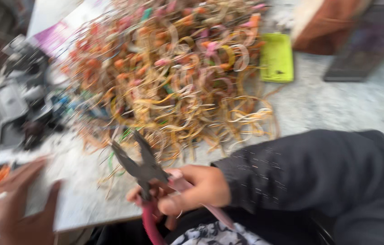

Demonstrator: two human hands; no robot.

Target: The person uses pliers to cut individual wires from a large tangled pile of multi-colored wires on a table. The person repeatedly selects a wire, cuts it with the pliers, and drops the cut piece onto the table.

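We see the pliers (141, 169), jaws parted, gripped by the right hand (192, 190) at the desk's (337, 109) near edge, just before the tangled wire heap (169, 68). The left hand (17, 208) is blurred; its grasp we cannot tell.

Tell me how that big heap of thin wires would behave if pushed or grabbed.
The wire heap looks like thin, curling loops, so probably floppy and light. Strands seem interlocked, so pulling one likely drags others. Loose ends near the pliers in the right hand may snag.
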